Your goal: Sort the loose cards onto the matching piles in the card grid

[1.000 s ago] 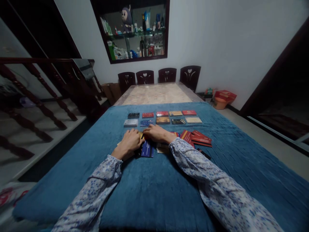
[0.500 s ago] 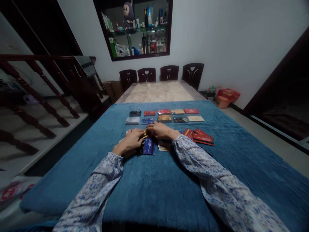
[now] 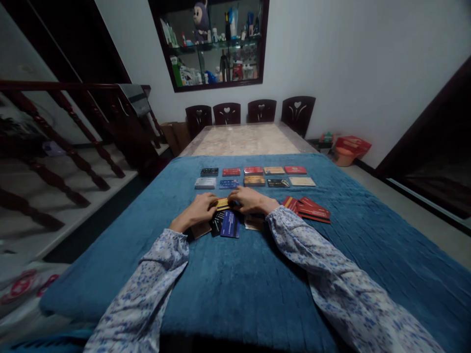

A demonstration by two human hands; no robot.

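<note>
Between my two hands is a yellow card [image 3: 222, 204], gripped at its left end by my left hand [image 3: 198, 210] and at its right end by my right hand [image 3: 250, 200]. Both hands have their fingers closed on it. Below it on the cloth lie a blue card [image 3: 230, 225] and black cards [image 3: 217, 223], fanned out. A brown card [image 3: 201, 229] shows beneath my left wrist, and pale cards [image 3: 253, 223] are partly hidden under my right hand. Red cards [image 3: 312, 211] lie spread to the right of my right wrist.
Beyond my hands stand two rows of card stacks, among them a white stack [image 3: 205, 183], a gold stack [image 3: 254, 181] and a red stack [image 3: 295, 170]. A blue cloth [image 3: 235, 289] covers the near table. Dark chairs [image 3: 261, 111] line the far end.
My hands have drawn slightly apart, so more of the yellow card shows between them. The whole view has shifted a little; the stacks keep their places on the cloth.
</note>
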